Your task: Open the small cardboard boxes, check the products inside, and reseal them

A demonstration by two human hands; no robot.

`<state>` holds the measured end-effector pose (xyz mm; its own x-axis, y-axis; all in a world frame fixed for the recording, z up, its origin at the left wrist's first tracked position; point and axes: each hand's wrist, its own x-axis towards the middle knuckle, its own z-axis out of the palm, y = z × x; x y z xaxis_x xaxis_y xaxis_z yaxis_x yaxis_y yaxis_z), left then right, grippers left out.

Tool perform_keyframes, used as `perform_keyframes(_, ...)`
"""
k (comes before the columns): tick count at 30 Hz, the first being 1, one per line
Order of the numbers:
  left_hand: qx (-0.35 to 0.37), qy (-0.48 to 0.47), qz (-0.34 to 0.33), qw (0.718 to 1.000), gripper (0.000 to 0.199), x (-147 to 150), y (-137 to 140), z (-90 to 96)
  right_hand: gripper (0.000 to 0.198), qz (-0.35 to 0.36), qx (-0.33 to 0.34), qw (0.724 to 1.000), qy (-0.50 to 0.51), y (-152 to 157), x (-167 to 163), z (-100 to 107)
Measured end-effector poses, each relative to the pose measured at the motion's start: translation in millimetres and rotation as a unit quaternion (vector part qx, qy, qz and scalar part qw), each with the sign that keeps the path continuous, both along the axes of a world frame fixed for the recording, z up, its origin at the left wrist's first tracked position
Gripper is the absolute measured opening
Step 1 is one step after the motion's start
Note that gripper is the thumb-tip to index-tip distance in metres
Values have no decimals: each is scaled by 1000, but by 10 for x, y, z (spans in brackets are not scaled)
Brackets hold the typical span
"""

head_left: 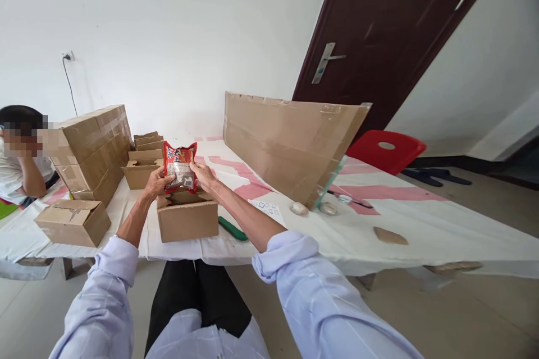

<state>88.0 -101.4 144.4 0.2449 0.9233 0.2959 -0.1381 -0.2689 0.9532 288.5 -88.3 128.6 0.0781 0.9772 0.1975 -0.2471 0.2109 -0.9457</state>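
A red plastic food packet point(181, 167) with pale lettering and a printed panel is held up between both hands. My left hand point(157, 182) grips its left edge, thumb lying across the front. On the opposite edge, my right hand point(204, 176) is closed on the packet. Just below and in front of the packet stands a small cardboard box point(188, 223), its top open; what lies inside is hidden. Right of that box, a green tool-like strip point(233, 229) rests on the cloth by my right forearm.
Stacked cartons point(95, 148) stand at left, with a closed small box point(72, 223) before them and open boxes point(142, 173) behind. A large cardboard panel point(290, 146) leans at right near tape rolls point(298, 208). A person point(25, 162) sits far left; a red chair point(387, 148) stands right.
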Motion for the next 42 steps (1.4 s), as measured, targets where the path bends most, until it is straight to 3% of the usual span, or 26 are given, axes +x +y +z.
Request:
perform_keyframes(7,-9,1,6,1000,77,21,47,-204,46,-7,-19,1000,2,54,-4,-160)
perform_keyframes(13,26,-6,6,1000,73,12,31,-140,51,-8,17,1000,6,60,-5,-130)
perform_keyframes(21,115,-17,5,993,69,17,4,204,61,12,115,993,18,67,28,209)
perform_keyframes(31,219,-24,5,975,63,82,-68,583,71,35,190,981,12,-39,66,658)
perform_keyframes(37,249,-17,14,968,59,49,-149,637,76,90,170,981,30,-252,127,806)
perform_keyframes(42,241,-2,-5,970,58,25,-208,520,80,46,179,981,50,-374,157,1004)
